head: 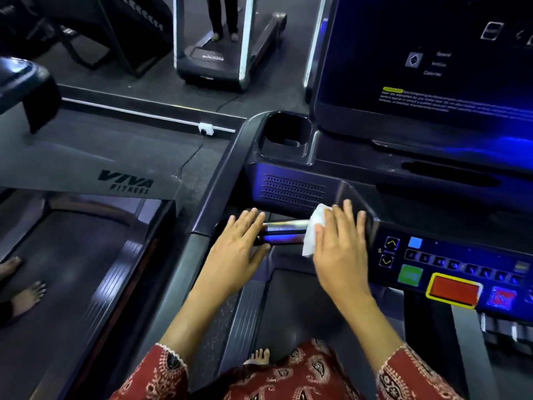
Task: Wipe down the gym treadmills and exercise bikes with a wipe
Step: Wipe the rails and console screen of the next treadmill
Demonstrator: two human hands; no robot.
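Two bare hands are working at the front left corner of a dark plastic treadmill console (288,180). The right hand (340,249) is pressing a crumpled white wipe (313,235) against the right end of a short shiny metal grip bar (284,230), its fingers lying nearly straight over the wipe and reaching onto the console's edge. The left hand (236,249) is lying flat and relaxed, holding nothing; its fingertips seem to be resting on the bar's left end, though blur is making the contact hard to judge. Both forearms are coming out of red patterned sleeves (161,376).

Just right of the right hand, a button panel (450,264) is running along the console's front edge, carrying a green square button (410,274) and a large red yellow-rimmed button (452,290). A deep black cup holder (284,134) is sitting at the console's back left corner, and a dark display screen (432,67) is rising behind it. A bare foot (259,356) is showing on the belt below.

To the left, a grey neighbouring treadmill (86,168) marked VIVA FITNESS is standing alongside, with another person's bare feet (26,295) at its belt edge. A white wall socket (206,128) is sitting on the floor rail, and a third treadmill (230,62) beyond is carrying a standing person's legs (225,18).
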